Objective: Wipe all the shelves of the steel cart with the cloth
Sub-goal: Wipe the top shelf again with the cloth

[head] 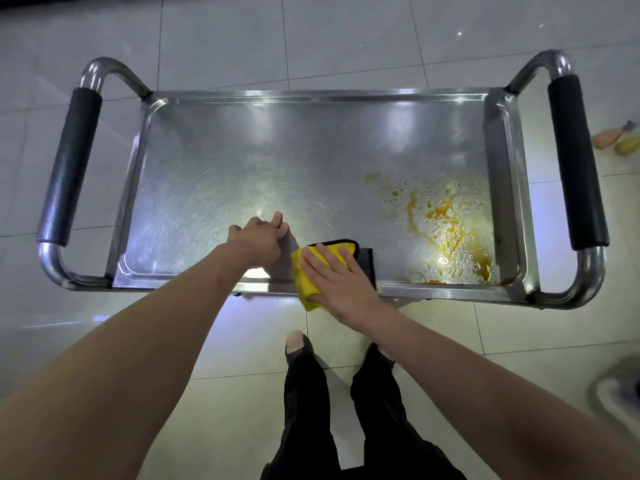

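The right hand [341, 282] lies flat on a folded yellow cloth with a dark edge [311, 268], its fingers [329, 258] straight and spread, pressing the cloth onto the near rim of the top shelf of the shiny steel cart [277, 161]. Part of the cloth hangs over the rim below the palm.

Just to the left of those fingers, the left hand [258, 242] rests on the shelf surface with its fingers loosely curled, holding nothing.

To the right of the right hand's fingers, an orange-yellow spill [446, 226] spreads over the shelf's right part, reaching the near edge and well apart from the cloth.

Beyond both hands the shelf is bare scratched metal with bright reflections. A black padded handle [71, 164] stands at the cart's left end and another [576, 161] at its right.

The cart stands on a pale tiled floor [242, 341], where the person's dark trousers [304, 410] and feet show below the hands.
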The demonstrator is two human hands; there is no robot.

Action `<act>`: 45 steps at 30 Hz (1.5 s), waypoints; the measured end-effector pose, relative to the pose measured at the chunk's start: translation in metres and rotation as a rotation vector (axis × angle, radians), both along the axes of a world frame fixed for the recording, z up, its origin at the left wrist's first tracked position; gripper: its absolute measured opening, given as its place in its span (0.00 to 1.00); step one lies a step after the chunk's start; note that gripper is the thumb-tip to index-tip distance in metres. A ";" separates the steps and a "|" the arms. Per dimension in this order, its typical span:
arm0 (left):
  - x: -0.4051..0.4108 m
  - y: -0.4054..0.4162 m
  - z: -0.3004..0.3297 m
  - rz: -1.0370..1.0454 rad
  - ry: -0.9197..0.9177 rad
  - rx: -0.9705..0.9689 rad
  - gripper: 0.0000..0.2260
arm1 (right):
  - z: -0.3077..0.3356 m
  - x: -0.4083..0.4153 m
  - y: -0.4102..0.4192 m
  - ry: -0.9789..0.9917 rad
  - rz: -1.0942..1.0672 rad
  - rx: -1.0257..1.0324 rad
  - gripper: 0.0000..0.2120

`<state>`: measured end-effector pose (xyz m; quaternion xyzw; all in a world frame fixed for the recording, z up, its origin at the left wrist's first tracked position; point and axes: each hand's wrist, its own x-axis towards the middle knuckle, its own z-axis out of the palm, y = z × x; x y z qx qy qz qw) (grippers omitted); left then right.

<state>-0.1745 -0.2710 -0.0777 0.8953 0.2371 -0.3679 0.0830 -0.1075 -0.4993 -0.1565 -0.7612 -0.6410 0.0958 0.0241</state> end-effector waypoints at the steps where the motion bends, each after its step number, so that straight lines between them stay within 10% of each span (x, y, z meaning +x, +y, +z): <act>1: 0.001 0.000 -0.001 -0.014 0.008 0.011 0.26 | 0.002 -0.010 0.014 0.016 0.007 -0.013 0.36; 45: 0.067 -0.088 -0.005 0.058 -0.248 0.109 0.24 | -0.003 0.087 -0.072 0.039 -0.100 -0.002 0.27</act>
